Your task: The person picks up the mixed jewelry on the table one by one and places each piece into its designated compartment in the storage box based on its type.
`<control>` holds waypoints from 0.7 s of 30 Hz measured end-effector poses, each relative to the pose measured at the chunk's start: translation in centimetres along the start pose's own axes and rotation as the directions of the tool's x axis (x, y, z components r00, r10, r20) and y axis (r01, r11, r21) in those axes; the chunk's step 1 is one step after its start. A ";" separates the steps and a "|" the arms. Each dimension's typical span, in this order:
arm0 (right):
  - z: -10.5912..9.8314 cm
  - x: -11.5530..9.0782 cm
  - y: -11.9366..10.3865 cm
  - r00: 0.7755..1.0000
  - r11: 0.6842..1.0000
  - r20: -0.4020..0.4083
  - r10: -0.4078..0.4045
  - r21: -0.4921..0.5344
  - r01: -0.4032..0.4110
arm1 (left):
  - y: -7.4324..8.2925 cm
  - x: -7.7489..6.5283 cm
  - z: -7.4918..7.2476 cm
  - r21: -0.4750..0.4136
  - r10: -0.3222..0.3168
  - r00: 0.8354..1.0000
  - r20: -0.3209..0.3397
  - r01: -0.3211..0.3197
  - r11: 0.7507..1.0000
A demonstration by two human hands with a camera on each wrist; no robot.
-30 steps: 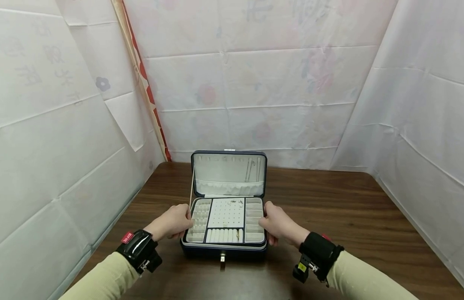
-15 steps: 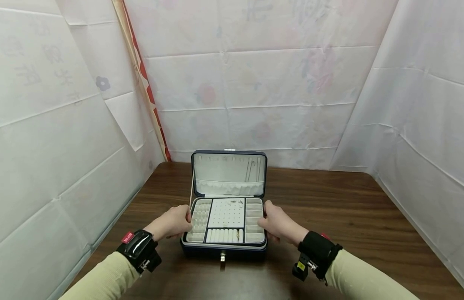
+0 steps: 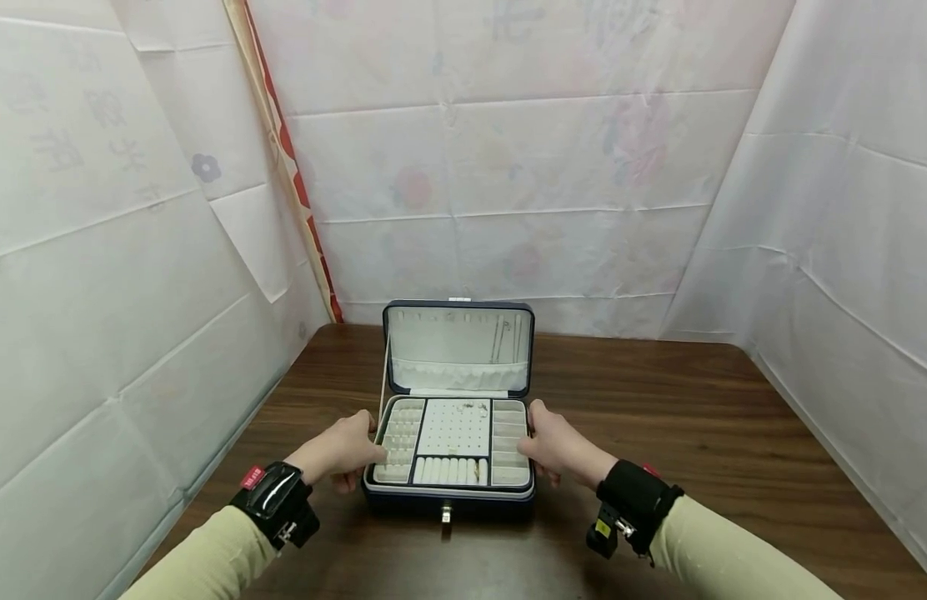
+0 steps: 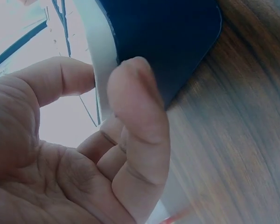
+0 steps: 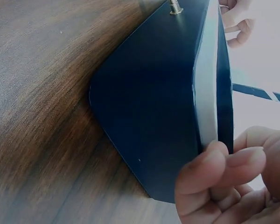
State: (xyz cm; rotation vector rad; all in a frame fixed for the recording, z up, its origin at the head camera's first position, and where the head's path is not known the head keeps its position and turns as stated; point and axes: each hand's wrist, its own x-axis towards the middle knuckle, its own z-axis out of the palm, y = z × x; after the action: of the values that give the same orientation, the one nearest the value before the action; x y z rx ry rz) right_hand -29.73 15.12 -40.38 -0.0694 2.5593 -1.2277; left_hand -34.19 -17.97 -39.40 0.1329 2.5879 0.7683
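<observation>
A navy jewelry box [image 3: 448, 503] stands with its lid [image 3: 459, 342] raised, on the dark wooden table. Inside lies a white compartment tray [image 3: 453, 428] with ring rolls, an earring panel and side slots. At the left side is my left hand [image 3: 343, 452]; its thumb lies over the tray's edge, its index finger apart outside the box wall. My right hand [image 3: 561, 450] pinches the tray's right edge, thumb inside and fingers outside. In the right wrist view, the tray's dark side [image 5: 225, 93] stands above the box's pale lip [image 5: 205, 93].
Fine necklaces [image 3: 499, 342] hang inside the lid, and a ribbon [image 3: 384, 379] runs from lid to box at the left. A metal clasp [image 3: 446, 513] sits on the front. Pale sheets [image 3: 493, 183] enclose the wooden table [image 3: 643, 400].
My left thumb and index finger have spread apart at the tray's left edge. The tray sits a little lower in the box. My right hand has barely moved.
</observation>
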 end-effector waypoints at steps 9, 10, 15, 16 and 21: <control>-0.1 0.2 1.0 1.000 0.999 0.013 -0.013 0.039 0.012 | -0.4 0.2 -0.2 -0.042 0.005 0.998 0.056 -0.003 0.999; -0.1 0.2 1.0 1.000 0.999 0.019 -0.015 0.043 0.014 | -0.4 0.2 -0.3 -0.050 0.011 0.998 0.062 -0.008 0.999; -0.5 0.2 1.2 0.998 0.997 0.061 -0.031 0.073 0.027 | -0.6 -0.1 -0.5 -0.107 0.031 0.996 0.079 -0.023 0.994; -0.6 0.2 1.2 0.997 0.996 0.067 -0.033 0.080 0.028 | -0.6 -0.1 -0.6 -0.121 0.035 0.996 0.083 -0.025 0.992; -0.8 0.2 1.4 0.996 0.992 0.084 -0.039 0.123 0.029 | -1.0 -0.2 -0.7 -0.160 0.067 0.993 0.094 -0.051 0.986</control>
State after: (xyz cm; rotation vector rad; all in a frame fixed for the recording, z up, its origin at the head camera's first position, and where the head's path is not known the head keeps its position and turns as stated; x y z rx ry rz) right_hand -30.03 16.60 -41.02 -0.1370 2.4140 -1.3596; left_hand -34.28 -19.16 -39.33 0.1954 2.4286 0.9590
